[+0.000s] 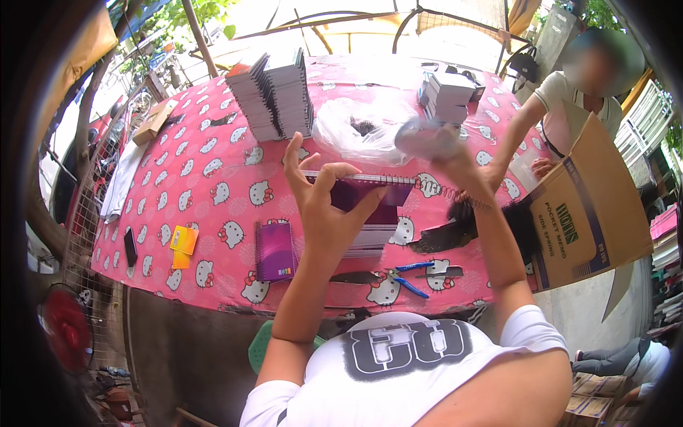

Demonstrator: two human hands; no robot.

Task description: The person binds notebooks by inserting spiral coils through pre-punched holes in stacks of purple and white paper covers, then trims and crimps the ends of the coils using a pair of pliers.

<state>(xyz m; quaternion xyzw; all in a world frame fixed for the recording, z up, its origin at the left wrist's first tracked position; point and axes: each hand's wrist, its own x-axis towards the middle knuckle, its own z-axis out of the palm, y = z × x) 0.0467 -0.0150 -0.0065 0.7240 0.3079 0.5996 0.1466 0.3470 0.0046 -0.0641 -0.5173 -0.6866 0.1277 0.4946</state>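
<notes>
My left hand (331, 192) pinches a purple-covered notebook (370, 196) by its top edge, thumb on the near side. A thin spiral coil (448, 191) runs out of the right end of that punched edge and passes behind my right forearm. My right hand (430, 142) is raised past the notebook, smeared by motion; its fingers cannot be made out. Below the held notebook sits a stack of notebooks (373, 238). To its left lies a purple spiral notebook (275, 252). Blue-handled pliers (414, 277) rest near the table's front edge.
Spiral-bound stacks (274, 99) stand at the back of the pink tablecloth (156, 213), beside a clear plastic bag (363, 128). At right are a cardboard box (590, 206), dark coils (455, 231) and a co-worker's arm (516, 139). A phone (130, 247) and yellow pads (183, 242) lie left.
</notes>
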